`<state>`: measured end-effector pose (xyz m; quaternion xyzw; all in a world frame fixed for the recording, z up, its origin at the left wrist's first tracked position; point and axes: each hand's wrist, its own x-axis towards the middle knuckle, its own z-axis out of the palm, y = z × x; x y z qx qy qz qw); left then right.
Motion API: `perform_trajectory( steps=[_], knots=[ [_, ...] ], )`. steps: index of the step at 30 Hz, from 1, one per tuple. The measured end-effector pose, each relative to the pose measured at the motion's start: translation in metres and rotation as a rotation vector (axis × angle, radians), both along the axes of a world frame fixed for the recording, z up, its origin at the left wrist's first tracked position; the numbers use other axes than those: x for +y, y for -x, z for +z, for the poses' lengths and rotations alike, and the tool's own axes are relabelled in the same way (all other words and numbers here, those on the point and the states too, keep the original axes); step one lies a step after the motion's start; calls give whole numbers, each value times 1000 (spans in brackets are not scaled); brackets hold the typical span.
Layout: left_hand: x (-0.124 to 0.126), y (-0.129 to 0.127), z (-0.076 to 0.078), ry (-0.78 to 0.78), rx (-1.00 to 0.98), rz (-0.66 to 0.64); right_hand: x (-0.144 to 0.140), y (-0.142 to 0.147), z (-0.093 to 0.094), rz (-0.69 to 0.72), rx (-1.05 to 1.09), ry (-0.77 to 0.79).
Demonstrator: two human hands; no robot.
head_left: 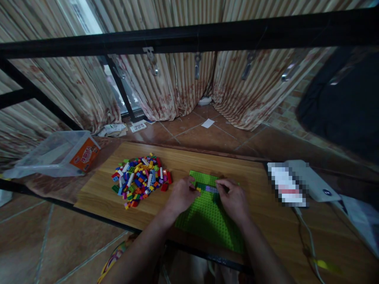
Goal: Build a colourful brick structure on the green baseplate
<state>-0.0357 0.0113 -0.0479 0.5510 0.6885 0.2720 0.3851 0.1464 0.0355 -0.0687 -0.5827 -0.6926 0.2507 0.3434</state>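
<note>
L hand (184,193), R hand (234,198) half-curled over green baseplate (211,225), can't tell if gripping. Brick pile (139,178) L of it; bin (57,152) farther L, orange label (85,154), txt illegible.

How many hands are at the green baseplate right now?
2. The left hand is at the left side of the green baseplate, near a yellow brick; the right hand is at its right side, by the lavender bricks. No others show.
</note>
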Motion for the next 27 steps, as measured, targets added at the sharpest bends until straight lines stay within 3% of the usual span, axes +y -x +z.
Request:
perform_trajectory(
  steps=[11,20,23,27],
  knots=[
    [1,1,-4,-2,47,4,-3,0,-2,52,-75,-30],
    [-4,2,-3,-67,57,-55,-8,-31,9,-81,-125,127],
    [-13,5,2,-118,97,-76,-12,-32,12,-22,-157,175],
    [-33,6,6,-296,258,-155,-14,-23,15,52,-211,257]
  ],
)
